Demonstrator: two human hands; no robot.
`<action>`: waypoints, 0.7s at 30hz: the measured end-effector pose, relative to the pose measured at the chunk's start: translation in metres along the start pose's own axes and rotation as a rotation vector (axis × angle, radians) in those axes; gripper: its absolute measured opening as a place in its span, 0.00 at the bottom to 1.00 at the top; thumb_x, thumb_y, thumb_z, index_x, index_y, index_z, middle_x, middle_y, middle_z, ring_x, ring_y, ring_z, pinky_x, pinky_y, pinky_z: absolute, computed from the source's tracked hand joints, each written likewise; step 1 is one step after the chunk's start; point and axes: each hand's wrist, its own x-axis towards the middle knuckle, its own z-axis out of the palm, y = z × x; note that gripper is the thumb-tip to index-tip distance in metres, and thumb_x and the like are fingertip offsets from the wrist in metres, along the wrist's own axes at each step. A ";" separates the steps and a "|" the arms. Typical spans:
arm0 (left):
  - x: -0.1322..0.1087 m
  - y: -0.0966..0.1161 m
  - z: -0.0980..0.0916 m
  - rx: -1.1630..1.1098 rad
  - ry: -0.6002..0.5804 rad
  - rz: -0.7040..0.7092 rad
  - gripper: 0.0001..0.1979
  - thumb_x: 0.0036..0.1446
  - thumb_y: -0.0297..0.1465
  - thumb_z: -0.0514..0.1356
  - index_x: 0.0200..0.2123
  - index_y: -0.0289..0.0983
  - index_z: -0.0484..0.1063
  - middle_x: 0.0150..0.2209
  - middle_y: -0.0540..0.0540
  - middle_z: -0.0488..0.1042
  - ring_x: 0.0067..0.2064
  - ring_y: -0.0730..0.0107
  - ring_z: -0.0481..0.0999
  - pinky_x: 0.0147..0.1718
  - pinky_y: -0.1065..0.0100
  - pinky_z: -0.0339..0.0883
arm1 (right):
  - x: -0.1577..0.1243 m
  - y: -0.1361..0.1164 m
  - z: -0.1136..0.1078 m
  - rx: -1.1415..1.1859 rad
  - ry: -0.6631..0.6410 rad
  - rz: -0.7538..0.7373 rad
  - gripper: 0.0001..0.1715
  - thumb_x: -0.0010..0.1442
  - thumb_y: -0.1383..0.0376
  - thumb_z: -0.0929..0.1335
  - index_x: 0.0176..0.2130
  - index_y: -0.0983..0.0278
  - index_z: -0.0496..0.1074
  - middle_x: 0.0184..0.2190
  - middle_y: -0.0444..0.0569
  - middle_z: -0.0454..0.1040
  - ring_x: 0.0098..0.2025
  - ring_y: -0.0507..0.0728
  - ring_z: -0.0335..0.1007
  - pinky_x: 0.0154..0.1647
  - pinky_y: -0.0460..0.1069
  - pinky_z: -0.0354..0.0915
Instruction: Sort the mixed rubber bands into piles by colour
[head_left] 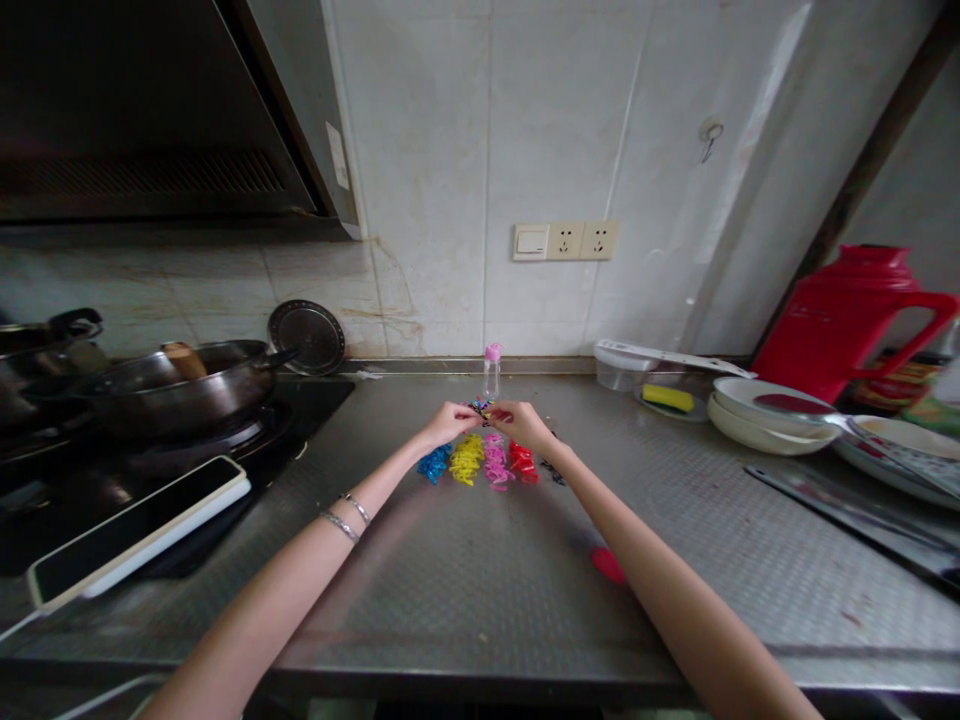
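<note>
Small strip-like pieces lie in a mixed, many-coloured heap (480, 407) at the middle of the worktop (465, 580), partly hidden by the fingers. With that heap as the clock's centre, sorted piles fan out nearer the person: glossy blue pieces (433, 464) at seven to eight o'clock, yellow pieces (466, 460) between six and seven, pink pieces (496, 463) just before six, red pieces (523, 463) between four and five, and a few black pieces (553, 472) at four.

The left hand (455, 424) and right hand (525, 425) meet over the heap, fingers bent inward; whether either grip is clenched on a piece cannot be told.

A clear bottle with a pink top (492, 372) stands at twelve. The worktop is grey, textured metal. A metal pan (187, 400) sits on the stove at nine, with a phone (139, 530) at eight and a range hood (150, 120) at ten. A yellow sponge (668, 399), stacked bowls (765, 430) and a red thermos (832, 325) stand toward three. Sockets (583, 241) are set in the tiled wall (562, 120) at one.
</note>
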 end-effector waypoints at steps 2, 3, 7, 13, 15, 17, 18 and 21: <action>0.000 0.001 0.001 0.018 0.030 0.003 0.15 0.46 0.36 0.57 0.31 0.29 0.75 0.17 0.50 0.67 0.20 0.79 0.59 0.20 0.75 0.52 | -0.001 0.000 -0.002 0.006 -0.003 0.009 0.14 0.50 0.68 0.64 0.38 0.67 0.72 0.30 0.48 0.75 0.31 0.52 0.69 0.34 0.44 0.63; 0.000 0.001 0.002 0.028 0.048 0.003 0.15 0.46 0.35 0.57 0.31 0.29 0.75 0.17 0.50 0.67 0.20 0.78 0.60 0.20 0.75 0.52 | -0.001 0.001 -0.003 0.006 -0.004 0.018 0.14 0.50 0.68 0.64 0.38 0.66 0.72 0.30 0.48 0.75 0.32 0.52 0.69 0.35 0.44 0.63; 0.000 0.000 0.005 0.067 0.092 0.009 0.14 0.46 0.34 0.57 0.30 0.29 0.75 0.20 0.47 0.72 0.23 0.75 0.65 0.23 0.74 0.56 | -0.003 0.012 -0.013 -0.015 0.037 0.061 0.14 0.51 0.68 0.63 0.38 0.65 0.72 0.32 0.48 0.75 0.33 0.52 0.69 0.36 0.45 0.63; -0.006 0.004 0.016 0.179 0.000 0.073 0.12 0.46 0.32 0.57 0.30 0.30 0.76 0.30 0.43 0.76 0.31 0.69 0.71 0.31 0.72 0.61 | -0.013 0.049 -0.035 -0.112 0.125 0.195 0.14 0.48 0.70 0.64 0.37 0.67 0.73 0.28 0.48 0.75 0.31 0.52 0.69 0.34 0.44 0.63; -0.010 0.008 0.022 0.230 -0.038 0.095 0.12 0.47 0.32 0.56 0.30 0.31 0.76 0.30 0.43 0.76 0.31 0.69 0.71 0.31 0.72 0.61 | -0.017 0.061 -0.040 -0.125 0.133 0.222 0.15 0.47 0.70 0.64 0.37 0.67 0.73 0.28 0.48 0.75 0.31 0.52 0.70 0.34 0.44 0.63; -0.013 0.012 0.026 0.276 -0.066 0.113 0.13 0.48 0.33 0.55 0.30 0.31 0.76 0.30 0.44 0.76 0.31 0.69 0.71 0.31 0.73 0.61 | -0.020 0.069 -0.045 -0.144 0.142 0.239 0.15 0.47 0.69 0.64 0.37 0.68 0.73 0.28 0.49 0.75 0.30 0.52 0.70 0.33 0.44 0.63; -0.014 0.014 0.028 0.297 -0.074 0.117 0.13 0.49 0.33 0.54 0.31 0.32 0.76 0.31 0.44 0.76 0.31 0.69 0.71 0.31 0.73 0.61 | -0.021 0.073 -0.046 -0.158 0.144 0.243 0.15 0.47 0.69 0.64 0.37 0.68 0.73 0.27 0.49 0.75 0.30 0.52 0.70 0.33 0.43 0.63; -0.015 0.017 0.029 0.346 -0.075 0.105 0.14 0.49 0.34 0.55 0.35 0.34 0.75 0.34 0.45 0.76 0.33 0.69 0.72 0.32 0.73 0.61 | -0.024 0.079 -0.049 -0.204 0.118 0.248 0.15 0.48 0.68 0.64 0.37 0.67 0.73 0.27 0.49 0.75 0.30 0.53 0.70 0.34 0.44 0.63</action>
